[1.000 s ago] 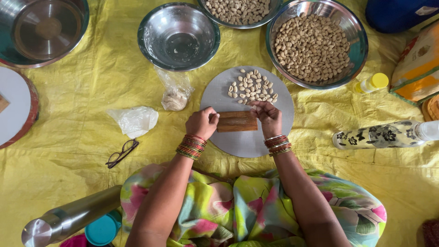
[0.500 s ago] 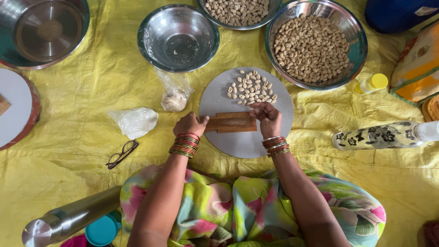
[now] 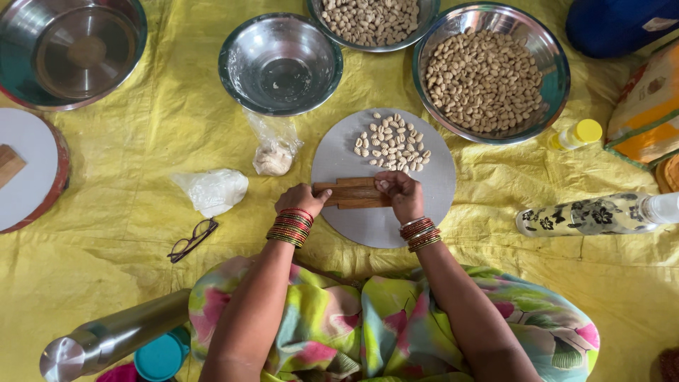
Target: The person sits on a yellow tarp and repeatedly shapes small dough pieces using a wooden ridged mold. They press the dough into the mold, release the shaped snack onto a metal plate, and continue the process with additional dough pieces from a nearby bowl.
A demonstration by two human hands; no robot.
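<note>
- Wooden ridged board [image 3: 353, 192] lies on the round grey slab [image 3: 368, 226], just below the shaped pieces [image 3: 393, 143].
- Left hand [image 3: 300, 200] grips the board's end.
- Right hand [image 3: 397, 192], closed, presses dough on it.
- Step judged: shaping; next calls for a steady roll.

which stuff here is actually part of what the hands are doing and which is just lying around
In use:
left hand
right hand
ridged wooden board
round grey board
shaped pieces
bowl of pieces
dough bag

Lying about:
glasses
empty bowl
floral bottle
steel flask
white bag
</note>
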